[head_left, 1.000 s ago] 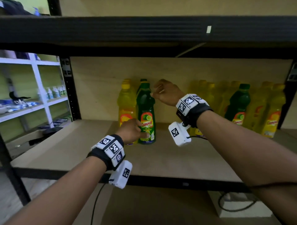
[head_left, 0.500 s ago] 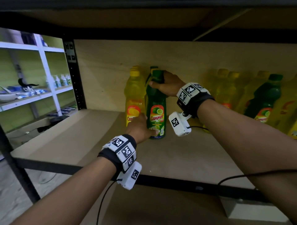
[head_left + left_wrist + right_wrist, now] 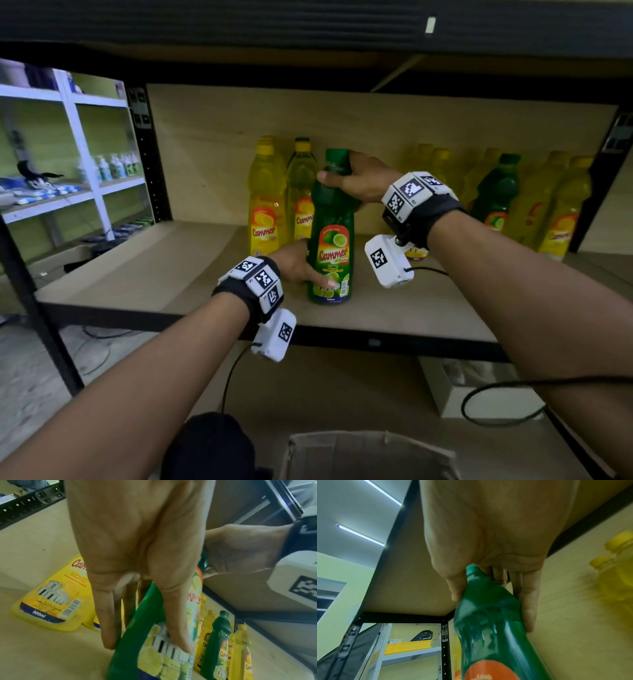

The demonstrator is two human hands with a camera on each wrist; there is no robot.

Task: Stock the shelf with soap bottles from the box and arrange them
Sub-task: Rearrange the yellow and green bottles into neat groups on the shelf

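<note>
From the head view, a green bottle (image 3: 329,236) stands on the shelf (image 3: 171,274), just in front of two yellow bottles (image 3: 265,205). The right hand (image 3: 359,180) grips its neck. The left hand (image 3: 301,265) holds it low down.

From the left wrist, the fingers (image 3: 173,615) wrap the green bottle's label.

From the right wrist, the thumb and fingers close round the green neck (image 3: 481,585).

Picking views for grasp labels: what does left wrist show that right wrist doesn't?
Left wrist only: the left hand, its fingers on the lower label of the green bottle, and a lemon bottle's 900ml label.
Right wrist only: the right hand gripping the bottle's neck; ceiling lights.
Both: the green bottle and the right hand.
</note>
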